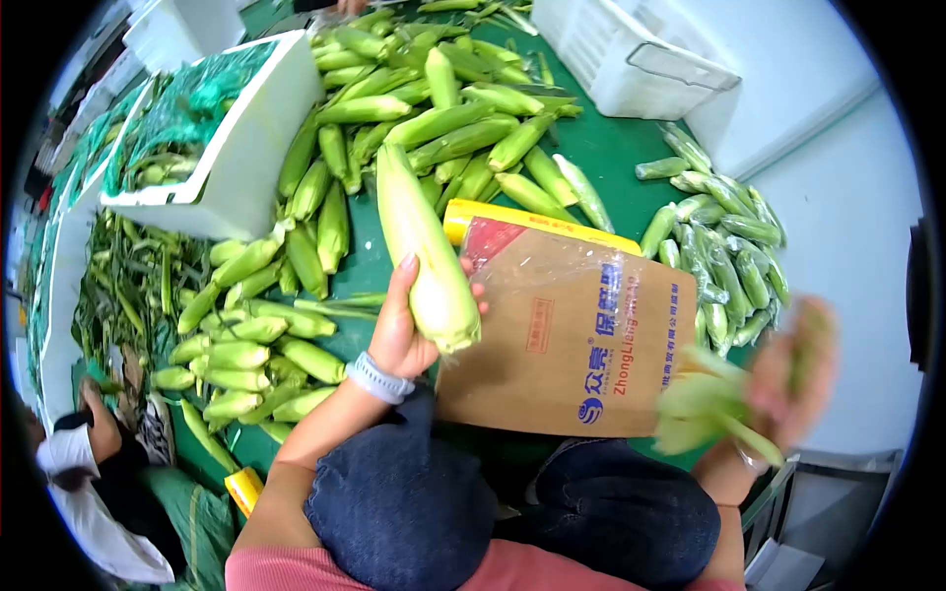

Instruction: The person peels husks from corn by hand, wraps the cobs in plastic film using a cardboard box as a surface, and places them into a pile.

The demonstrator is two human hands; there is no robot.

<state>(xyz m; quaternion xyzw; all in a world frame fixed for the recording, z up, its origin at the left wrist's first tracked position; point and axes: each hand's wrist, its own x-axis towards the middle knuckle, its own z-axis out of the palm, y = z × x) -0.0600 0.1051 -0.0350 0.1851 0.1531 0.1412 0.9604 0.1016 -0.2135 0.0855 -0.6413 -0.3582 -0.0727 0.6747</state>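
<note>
Corn (419, 246) gripped in left hand (406, 325); right hand (793, 379) blurred, gripping green leaves (702, 399), fingers hard to see.

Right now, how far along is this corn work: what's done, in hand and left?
Partway, it seems. The film-wrapped cobs at the right look done. In hand: the left hand holds one unwrapped cob, and the blurred right hand grips loose leaves. Left to do, apparently: that cob, most of the big heap and the smaller pile, where no film shows.
</note>
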